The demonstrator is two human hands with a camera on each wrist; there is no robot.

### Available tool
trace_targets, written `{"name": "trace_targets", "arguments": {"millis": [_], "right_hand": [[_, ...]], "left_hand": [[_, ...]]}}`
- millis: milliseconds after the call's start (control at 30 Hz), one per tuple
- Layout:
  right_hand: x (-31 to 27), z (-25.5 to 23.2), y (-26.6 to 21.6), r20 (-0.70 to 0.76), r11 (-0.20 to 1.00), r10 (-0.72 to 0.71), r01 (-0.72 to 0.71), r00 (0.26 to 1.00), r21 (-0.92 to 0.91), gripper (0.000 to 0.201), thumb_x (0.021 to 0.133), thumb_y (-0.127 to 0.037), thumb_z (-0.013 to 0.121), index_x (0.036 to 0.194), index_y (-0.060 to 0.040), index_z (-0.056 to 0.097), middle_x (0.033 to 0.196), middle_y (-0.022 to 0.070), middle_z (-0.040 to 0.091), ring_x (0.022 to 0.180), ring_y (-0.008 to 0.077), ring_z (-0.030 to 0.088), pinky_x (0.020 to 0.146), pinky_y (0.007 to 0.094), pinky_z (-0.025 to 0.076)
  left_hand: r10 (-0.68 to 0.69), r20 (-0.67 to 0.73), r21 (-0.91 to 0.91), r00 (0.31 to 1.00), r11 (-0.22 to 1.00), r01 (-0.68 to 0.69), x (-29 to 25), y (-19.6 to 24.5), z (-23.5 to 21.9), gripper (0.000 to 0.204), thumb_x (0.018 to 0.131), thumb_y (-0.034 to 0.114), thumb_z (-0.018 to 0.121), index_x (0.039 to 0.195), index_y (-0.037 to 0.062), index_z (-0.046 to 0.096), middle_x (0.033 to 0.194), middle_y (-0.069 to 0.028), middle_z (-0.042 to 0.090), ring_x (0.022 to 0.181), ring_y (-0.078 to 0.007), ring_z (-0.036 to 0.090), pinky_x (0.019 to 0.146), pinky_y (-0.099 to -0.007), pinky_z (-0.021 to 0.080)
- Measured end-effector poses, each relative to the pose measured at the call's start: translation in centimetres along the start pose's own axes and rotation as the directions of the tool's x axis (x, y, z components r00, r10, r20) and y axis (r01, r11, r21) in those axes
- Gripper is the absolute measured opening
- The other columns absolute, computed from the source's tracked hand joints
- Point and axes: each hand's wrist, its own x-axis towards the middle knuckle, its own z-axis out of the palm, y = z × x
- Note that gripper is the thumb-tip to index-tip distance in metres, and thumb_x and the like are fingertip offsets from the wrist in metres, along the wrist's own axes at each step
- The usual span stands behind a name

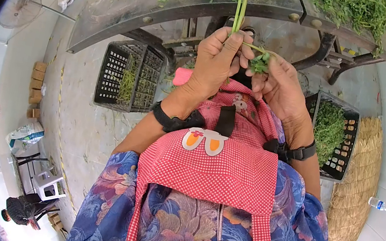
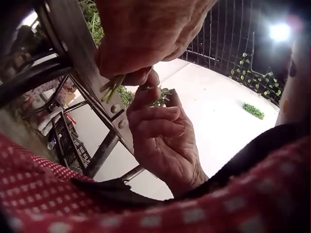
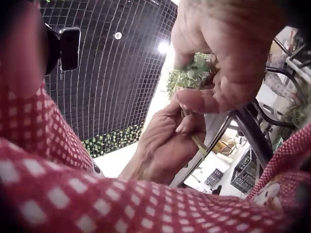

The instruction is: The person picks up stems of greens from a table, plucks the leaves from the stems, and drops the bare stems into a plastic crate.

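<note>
My left hand (image 1: 216, 60) grips a few long green stems (image 1: 241, 6) that stand up past its thumb toward the table. In the left wrist view, cut stem ends (image 2: 112, 89) stick out below that hand. Close beside it, my right hand (image 1: 285, 87) pinches a small leafy sprig (image 1: 260, 63) on a thin side stalk running between the two hands. The right wrist view shows the green leaves (image 3: 194, 73) between the thumb and fingers of the right hand (image 3: 228, 43), just over the left hand (image 3: 167, 141).
A dark table (image 1: 187, 4) bears heaps of leafy greens (image 1: 354, 12). Below stand a black crate (image 1: 109, 73) with stems at left and another crate (image 1: 347, 146) with leaves at right. A straw-coloured woven bundle (image 1: 356, 199) and a water bottle (image 1: 378, 204) lie further right.
</note>
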Motion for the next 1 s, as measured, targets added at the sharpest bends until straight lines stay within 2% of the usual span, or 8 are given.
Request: {"name": "trace_targets", "arguments": {"millis": [333, 467, 500, 533, 567, 633, 867, 1000], "right_hand": [[0.1, -0.5, 0.6, -0.124, 0.981, -0.108, 0.085, 0.986, -0.174, 0.018, 0.092, -0.018, 0.05, 0.103, -0.0052, 0.057, 0.065, -0.0051, 0.049, 0.043, 0.0009, 0.033, 0.038, 0.0158, 0.022], [0.2, -1.1, 0.5, -0.108, 0.97, -0.063, 0.036, 0.992, -0.24, 0.018, 0.091, -0.016, 0.049, 0.099, -0.0018, 0.056, 0.063, 0.0014, 0.051, 0.044, 0.0087, 0.04, 0.04, 0.0235, 0.031], [0.4, -0.9, 0.9, -0.071, 0.757, -0.301, 0.193, 0.951, -0.624, 0.018, 0.09, -0.015, 0.048, 0.097, 0.0003, 0.054, 0.064, 0.0088, 0.053, 0.048, 0.0181, 0.047, 0.045, 0.0305, 0.036], [0.5, -0.9, 1.2, 0.062, 0.379, -0.487, 0.275, 0.871, -0.884, 0.018, 0.089, -0.014, 0.047, 0.094, 0.0024, 0.052, 0.065, 0.0162, 0.054, 0.051, 0.0275, 0.053, 0.05, 0.0375, 0.041], [0.8, -1.4, 1.6, 0.06, 0.38, -0.487, 0.273, 0.871, -0.884, 0.018, 0.089, -0.014, 0.047, 0.094, 0.0024, 0.052, 0.065, 0.0162, 0.054, 0.051, 0.0275, 0.053, 0.05, 0.0375, 0.041], [1.5, -2.7, 2.2, 0.051, 0.19, -0.451, 0.152, 0.891, -0.97, 0.017, 0.087, -0.012, 0.045, 0.09, 0.0046, 0.048, 0.071, 0.0281, 0.053, 0.069, 0.045, 0.055, 0.064, 0.0476, 0.042], [1.6, -4.3, 2.4, 0.017, -0.002, -0.466, 0.018, 0.885, -1.0, 0.017, 0.086, -0.013, 0.045, 0.085, 0.0033, 0.047, 0.073, 0.0296, 0.054, 0.075, 0.0471, 0.053, 0.064, 0.0511, 0.041], [-0.7, -1.6, 0.0, 0.049, 0.185, -0.322, 0.114, 0.945, -0.976, 0.021, 0.089, -0.017, 0.045, 0.086, 0.003, 0.045, 0.07, 0.0252, 0.053, 0.067, 0.0449, 0.049, 0.061, 0.0445, 0.042]], "left_hand": [[0.03, 0.016, 0.296, 0.999, 0.954, -0.033, -0.1, -0.6, -0.1, 0.024, 0.093, 0.024, 0.053, 0.089, 0.0017, 0.061, 0.071, -0.0008, 0.06, 0.055, -0.0025, 0.046, 0.046, -0.0168, 0.035], [0.091, 0.069, 0.493, 0.993, 0.863, -0.113, -0.2, -1.3, -0.7, 0.021, 0.093, 0.02, 0.053, 0.089, 0.0016, 0.061, 0.068, 0.0012, 0.059, 0.055, -0.0025, 0.046, 0.046, -0.0168, 0.035], [0.106, 0.066, 0.556, 0.992, 0.822, -0.125, -0.3, -1.2, -0.7, 0.021, 0.093, 0.02, 0.052, 0.088, 0.0014, 0.061, 0.067, 0.0012, 0.058, 0.054, -0.0027, 0.046, 0.047, -0.0176, 0.036], [0.104, 0.066, 0.556, 0.992, 0.822, -0.123, -0.4, -1.4, -0.6, 0.021, 0.093, 0.02, 0.052, 0.088, 0.0014, 0.061, 0.067, 0.0012, 0.058, 0.054, -0.0027, 0.046, 0.047, -0.0176, 0.036], [0.179, 0.099, 0.599, 0.979, 0.775, -0.202, -0.5, -1.7, -0.3, 0.021, 0.093, 0.019, 0.053, 0.087, 0.0014, 0.061, 0.065, 0.0007, 0.058, 0.054, -0.003, 0.047, 0.047, -0.0184, 0.036], [0.252, 0.139, 0.635, 0.958, 0.719, -0.281, -0.7, -2.0, 0.1, 0.02, 0.092, 0.019, 0.053, 0.086, 0.0013, 0.061, 0.064, 0.0002, 0.058, 0.054, -0.0033, 0.048, 0.047, -0.0192, 0.037], [0.212, 0.132, 0.718, 0.968, 0.653, -0.241, -0.6, -2.3, 0.4, 0.021, 0.091, 0.02, 0.055, 0.081, 0.0012, 0.06, 0.058, -0.0016, 0.057, 0.052, -0.0041, 0.05, 0.047, -0.0209, 0.037], [0.231, 0.04, 0.678, 0.972, 0.708, -0.196, 0.1, -2.4, -0.3, 0.026, 0.092, 0.024, 0.053, 0.079, 0.0018, 0.06, 0.057, 0.0003, 0.054, 0.051, -0.004, 0.047, 0.047, -0.021, 0.036]]}}
